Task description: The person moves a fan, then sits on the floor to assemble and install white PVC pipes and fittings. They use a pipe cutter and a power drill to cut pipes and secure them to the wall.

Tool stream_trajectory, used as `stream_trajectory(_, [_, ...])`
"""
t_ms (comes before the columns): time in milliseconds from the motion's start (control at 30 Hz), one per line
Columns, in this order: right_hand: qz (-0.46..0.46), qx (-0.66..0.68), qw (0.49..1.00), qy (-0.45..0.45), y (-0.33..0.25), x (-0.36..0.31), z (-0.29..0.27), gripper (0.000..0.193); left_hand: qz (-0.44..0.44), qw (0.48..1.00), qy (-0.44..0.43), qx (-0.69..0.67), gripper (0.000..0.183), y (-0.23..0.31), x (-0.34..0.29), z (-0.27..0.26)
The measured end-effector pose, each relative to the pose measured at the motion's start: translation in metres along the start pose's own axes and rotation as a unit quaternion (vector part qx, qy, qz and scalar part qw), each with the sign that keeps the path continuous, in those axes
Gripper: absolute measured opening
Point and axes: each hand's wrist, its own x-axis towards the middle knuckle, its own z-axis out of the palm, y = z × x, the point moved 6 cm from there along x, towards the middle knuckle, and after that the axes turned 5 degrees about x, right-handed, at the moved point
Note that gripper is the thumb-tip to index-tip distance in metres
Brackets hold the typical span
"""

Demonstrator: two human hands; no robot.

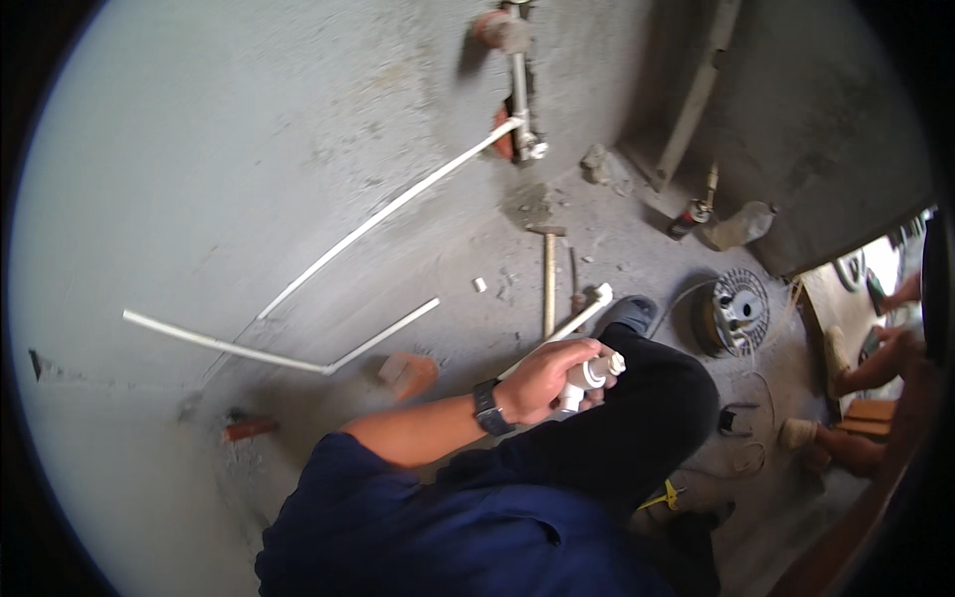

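Observation:
My left hand (552, 381), with a dark watch on its wrist, reaches in from the lower left above my bent knee. Its fingers are closed around a white plastic pipe fitting (589, 376) that has a short side branch and a knobbed end. Behind the hand runs a white pipe (577, 320) with an elbow at its far end; whether the hand also touches it I cannot tell. A blurred dark forearm (865, 517) slants along the lower right rim and may be mine, but no right hand shows.
White pipes (383, 217) run along the grey wall. A hammer (549, 284), a brick (408, 374), a cable reel (734, 310), a torch on a can (690, 216), a plastic bottle (743, 225) and a yellow tool (668, 495) lie about. Another person's legs (854, 453) are at the right.

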Motion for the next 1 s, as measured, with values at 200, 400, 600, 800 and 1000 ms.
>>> stream_trajectory(200, [-0.174,0.243,0.907,-0.298,-0.275,-0.079,0.134,0.039,0.081,0.992,-0.043,0.086,0.032,0.008,-0.028,-0.021])
stream_trajectory(400, [-0.242,0.281,0.802,-0.469,-0.408,-0.122,0.193,0.038,0.209,0.974,0.037,0.076,0.047,0.016,-0.091,-0.061])
stream_trajectory(600, [-0.259,0.317,0.733,-0.544,-0.462,-0.165,0.219,0.057,0.163,0.969,0.181,-0.035,0.038,-0.019,-0.159,-0.177])
stream_trajectory(800, [-0.287,0.193,0.811,-0.471,-0.433,-0.127,0.195,0.057,0.133,0.838,0.526,-0.048,0.027,-0.063,-0.293,-0.405])
stream_trajectory(1000, [-0.190,0.080,0.885,-0.417,-0.345,-0.086,0.185,0.057,0.164,0.743,0.648,-0.039,0.024,-0.059,-0.396,-0.552])
